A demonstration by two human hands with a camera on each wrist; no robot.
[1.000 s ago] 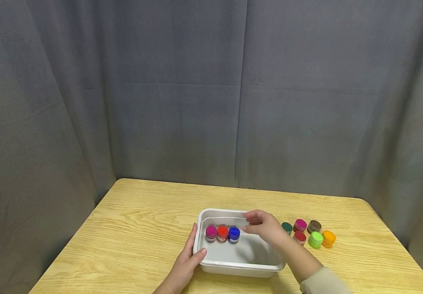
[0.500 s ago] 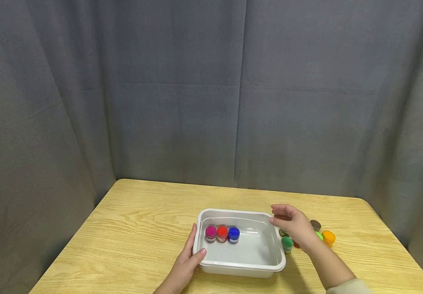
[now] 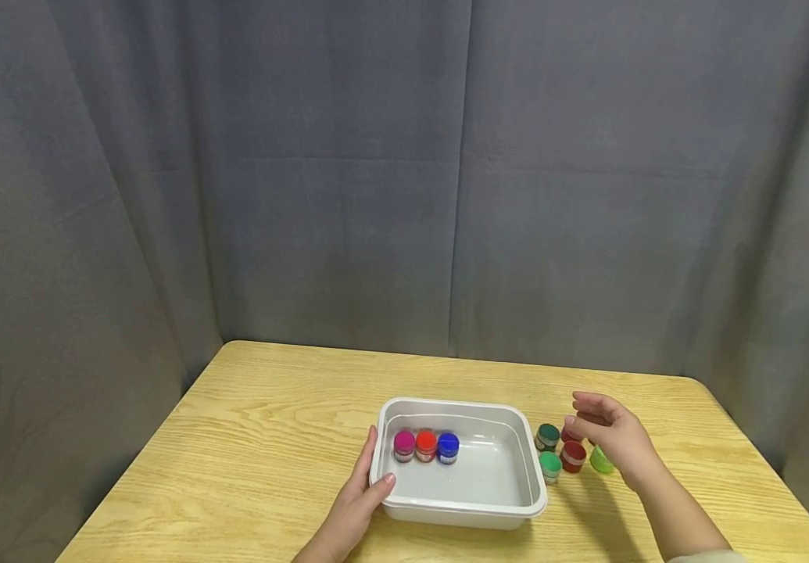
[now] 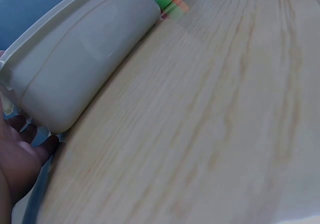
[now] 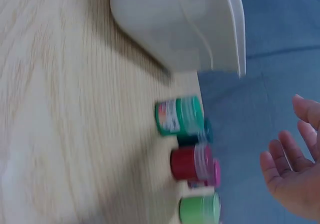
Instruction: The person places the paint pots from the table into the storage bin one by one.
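Observation:
In the head view my left hand [image 3: 349,507] holds the left side of a white plastic tub [image 3: 463,512], thumb over the rim and fingers along the outer wall. Three small paint jars stand in a row inside: magenta [image 3: 404,442], red [image 3: 426,443] and blue [image 3: 448,446]. My right hand [image 3: 615,438] hovers over a group of jars right of the tub, fingers loosely bent and holding nothing. Below it show a dark green jar [image 3: 548,436], a lighter green jar [image 3: 550,467], a dark red jar [image 3: 573,456] and a lime jar [image 3: 601,461]. The hand covers others.
The wooden table [image 3: 270,438] carries the tub near its front edge. Grey curtains [image 3: 334,234] hang behind it and on both sides. In the right wrist view a pink jar [image 5: 216,173] stands behind the dark red one.
My right hand has moved from above the tub rightward to over the jars, and the nearer ones have come into sight. My left hand and the tub have stayed in place.

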